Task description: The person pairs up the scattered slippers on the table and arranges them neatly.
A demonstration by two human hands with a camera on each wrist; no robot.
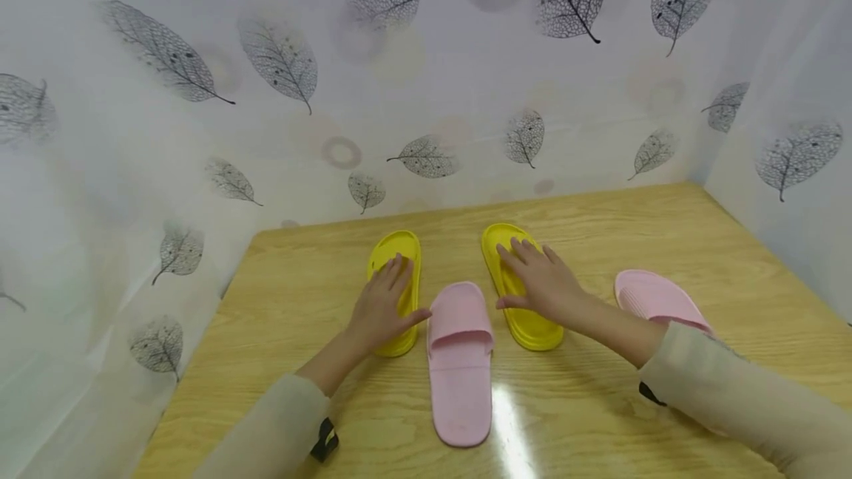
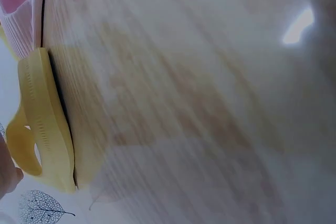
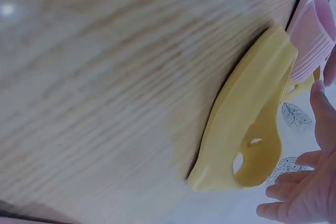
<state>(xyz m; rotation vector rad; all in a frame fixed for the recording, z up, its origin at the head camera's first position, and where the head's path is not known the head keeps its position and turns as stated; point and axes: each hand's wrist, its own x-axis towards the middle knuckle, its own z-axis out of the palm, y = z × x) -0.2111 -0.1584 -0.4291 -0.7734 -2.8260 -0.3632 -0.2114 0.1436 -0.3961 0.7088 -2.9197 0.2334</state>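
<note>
My fingers straight and empty, my left hand [image 1: 381, 309] is hovering over one yellow slipper [image 1: 408, 299], my right hand [image 1: 544, 287] over the other yellow slipper [image 1: 511, 283], a pink slipper [image 1: 461, 390] lying between. I'm probably preparing to grip, which calls for curling. The right wrist view is showing a gap the head view is hiding.

**Premises screened off, type undetermined**

Leaf-printed sheeting [image 1: 459, 94] is hanging behind and along both sides of a wood-grain surface [image 1: 319, 272], enclosing it booth-fashion. The sheeting is hiding the surroundings, leaving home or workplace unclear.
</note>
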